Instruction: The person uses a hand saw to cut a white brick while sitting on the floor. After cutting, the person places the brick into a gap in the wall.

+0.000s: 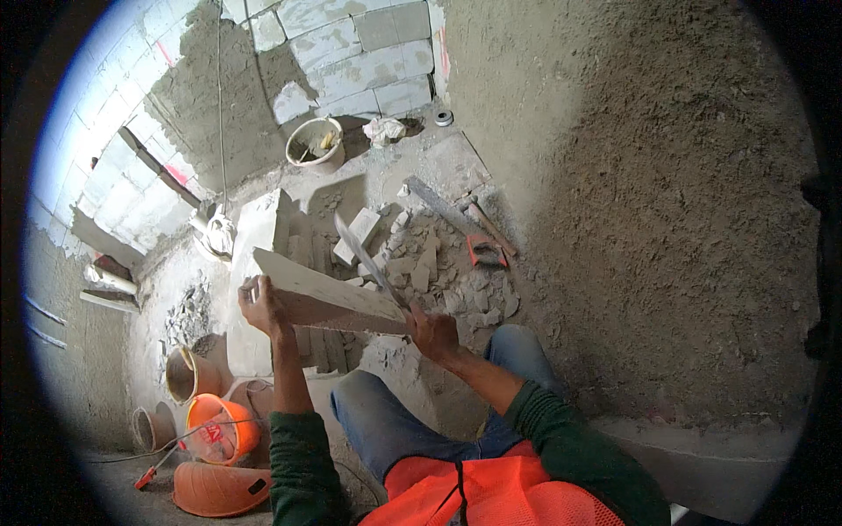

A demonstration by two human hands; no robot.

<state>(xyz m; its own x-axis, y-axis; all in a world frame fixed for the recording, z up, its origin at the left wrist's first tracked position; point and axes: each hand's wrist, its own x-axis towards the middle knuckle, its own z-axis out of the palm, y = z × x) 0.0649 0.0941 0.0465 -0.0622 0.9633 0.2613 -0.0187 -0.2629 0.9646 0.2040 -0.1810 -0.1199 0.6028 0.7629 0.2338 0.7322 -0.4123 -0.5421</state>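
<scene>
My left hand [263,305] is closed round the left end of a pale grey building block [338,289], which lies tilted across in front of my knees. In my right hand [431,333], at the block's right end, is a machete-like tool with a long, narrow metal blade [367,254]. Its blade points up and to the left, beyond the block's far edge; the handle is hidden in my fist. More pale blocks [257,230] stand under and behind the held one, and broken block pieces [427,260] lie just past the blade.
A handsaw [449,210] with a red-orange handle lies on the rubble beside a wooden-handled tool [493,230]. A whitish bucket [316,145] stands by the far wall. Orange buckets [219,430] and a cable are at the lower left. A rough plastered wall [684,210] rises on the right.
</scene>
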